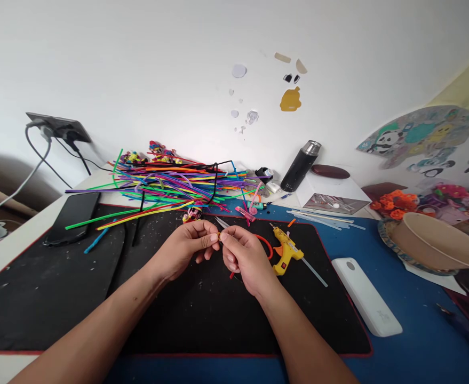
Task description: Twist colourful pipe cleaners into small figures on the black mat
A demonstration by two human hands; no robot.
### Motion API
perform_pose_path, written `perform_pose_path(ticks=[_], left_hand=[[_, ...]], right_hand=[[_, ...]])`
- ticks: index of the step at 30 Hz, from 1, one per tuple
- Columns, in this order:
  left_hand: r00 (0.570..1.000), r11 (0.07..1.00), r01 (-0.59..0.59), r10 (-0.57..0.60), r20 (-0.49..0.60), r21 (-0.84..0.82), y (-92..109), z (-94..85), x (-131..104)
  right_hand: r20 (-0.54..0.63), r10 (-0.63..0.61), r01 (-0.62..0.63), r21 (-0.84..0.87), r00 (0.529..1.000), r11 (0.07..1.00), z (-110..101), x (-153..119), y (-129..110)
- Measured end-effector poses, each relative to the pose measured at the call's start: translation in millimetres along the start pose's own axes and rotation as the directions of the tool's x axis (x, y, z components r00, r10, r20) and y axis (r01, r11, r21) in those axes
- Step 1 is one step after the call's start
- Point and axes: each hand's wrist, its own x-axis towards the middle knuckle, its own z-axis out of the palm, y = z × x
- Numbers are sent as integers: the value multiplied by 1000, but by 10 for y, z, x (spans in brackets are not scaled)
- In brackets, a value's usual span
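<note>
My left hand (199, 241) and my right hand (245, 255) meet over the black mat (202, 314), both closed in a pinch. Between their fingertips is a small orange-yellow piece (219, 236), mostly covered by the fingers; it looks like a bit of pipe cleaner. A red pipe cleaner (267, 246) curves out from behind my right hand, and I cannot tell whether the hand touches it. Just beyond the fingertips, pointed silver blades (220, 222) show, their other end hidden. To the right of my right hand lies a yellow glue gun (287, 249) with a glue stick in its back.
Many coloured pipe cleaners (178, 184) are heaped at the back left, near a black phone (74, 216). A black thermos (300, 166) leans by a white box (334, 194). Glue sticks (324, 217), a white power bank (366, 296) and a beige bowl (438, 242) occupy the right.
</note>
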Motion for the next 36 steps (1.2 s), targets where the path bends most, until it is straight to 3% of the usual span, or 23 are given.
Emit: perform_pose_path(ticks=[36], left_hand=[[999,999,36,-36,35,-10,41,5,-28]], right_hand=[[-23,-15,14,-48,1000,999,-32,13,-36]])
